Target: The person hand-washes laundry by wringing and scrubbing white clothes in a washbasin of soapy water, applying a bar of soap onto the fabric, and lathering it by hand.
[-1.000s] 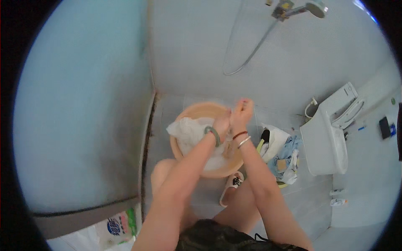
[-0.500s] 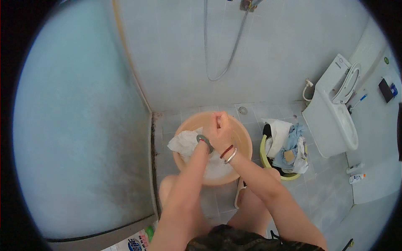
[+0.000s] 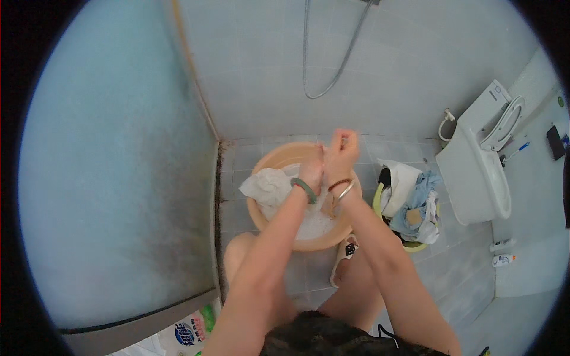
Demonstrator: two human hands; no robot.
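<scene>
My left hand (image 3: pixel 312 170), with a green bangle at its wrist, is over an orange plastic basin (image 3: pixel 309 245) of sudsy water. Close beside it and a little higher, my right hand (image 3: pixel 342 156) is curled into a fist. A silver bangle and a dark red bracelet circle the right wrist. Both hands look closed, but whatever is in them is hidden by the fingers and by blur. Bunched white cloth (image 3: pixel 266 188) lies at the basin's left side, partly over the rim. Pale suds (image 3: pixel 314 226) show below my wrists.
A yellow-green tub (image 3: pixel 414 245) heaped with clothes (image 3: pixel 409 196) stands right of the basin. Further right are a white toilet (image 3: pixel 475 178) and a white bottle (image 3: pixel 503 260). A frosted panel (image 3: pixel 119 178) rises on the left; a shower hose (image 3: pixel 323 94) hangs ahead. A detergent bag (image 3: pixel 189 335) lies lower left.
My right hand has moved right and up, away from the basin's middle. The left hand has come out from behind it, also shifted right. The whole view has tilted slightly.
</scene>
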